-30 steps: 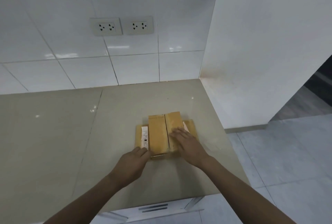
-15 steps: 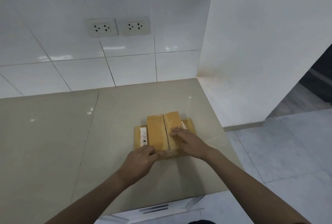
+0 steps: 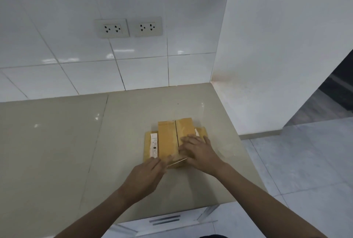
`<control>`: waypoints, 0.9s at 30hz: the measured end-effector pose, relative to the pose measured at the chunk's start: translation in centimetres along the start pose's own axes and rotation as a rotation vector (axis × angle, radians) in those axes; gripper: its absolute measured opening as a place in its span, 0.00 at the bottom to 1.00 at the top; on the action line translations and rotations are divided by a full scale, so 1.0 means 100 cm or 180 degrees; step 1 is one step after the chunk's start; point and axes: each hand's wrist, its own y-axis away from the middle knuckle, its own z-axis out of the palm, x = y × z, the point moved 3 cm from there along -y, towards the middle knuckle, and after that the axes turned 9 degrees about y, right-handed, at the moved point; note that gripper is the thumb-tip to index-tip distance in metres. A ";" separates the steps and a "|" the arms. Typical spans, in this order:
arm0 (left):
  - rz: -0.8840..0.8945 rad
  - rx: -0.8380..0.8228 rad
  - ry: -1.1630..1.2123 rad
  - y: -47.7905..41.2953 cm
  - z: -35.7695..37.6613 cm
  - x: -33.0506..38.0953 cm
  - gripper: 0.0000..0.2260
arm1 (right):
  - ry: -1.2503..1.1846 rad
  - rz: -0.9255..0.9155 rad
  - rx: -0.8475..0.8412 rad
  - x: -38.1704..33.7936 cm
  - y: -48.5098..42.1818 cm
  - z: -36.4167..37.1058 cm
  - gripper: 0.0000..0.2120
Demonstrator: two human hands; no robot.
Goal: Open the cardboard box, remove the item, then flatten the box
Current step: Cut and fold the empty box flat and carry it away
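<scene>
**Tape work at the box's near edge**

Hands have closed in on the cardboard box [image 3: 174, 142] over the last second, the view drifting only slightly, while the box itself has not moved on the countertop [image 3: 57, 151]. That suggests the opening step is only getting started: the flaps remain shut and no item is in sight.

On the left, the left hand [image 3: 147, 176] reaches to the near edge of the box. A second ago it lay at the near-left corner; now its fingers [image 3: 159, 162] are drawn together, seemingly pinching at a thin strip, probably tape, that lifts off the near edge. Motion blur hides whether they truly hold it.

Further right, the right hand [image 3: 199, 150] lies palm-down on the right-hand top flap, fingers spread flat and gripping nothing, apparently steadying the box.

The box sits toward the right edge of the countertop, nearer the front edge than the tiled wall [image 3: 133, 69]. It is low and brown, its two top flaps meeting in a dark central seam under glossy tape. A white shipping label [image 3: 154, 145] runs along its left part, and a smaller white scrap shows by the right flap. The cardboard looks creased but intact.
</scene>
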 end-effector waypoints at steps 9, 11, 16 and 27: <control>0.0547 -0.0564 -0.0439 0.064 0.031 -0.020 0.22 | -0.1387 0.0279 0.0650 -0.012 0.006 -0.010 0.11; 0.0580 -0.0595 -0.0497 0.060 0.034 -0.018 0.18 | -0.1708 0.0608 0.0610 -0.011 0.004 -0.015 0.10; 0.0141 -0.0241 -0.0300 0.026 0.033 0.000 0.17 | -0.2298 0.1226 0.0888 -0.003 0.001 -0.031 0.07; -0.2360 -0.0926 0.0017 -0.101 0.075 0.004 0.38 | -0.3132 0.1868 0.1728 0.023 0.002 -0.060 0.10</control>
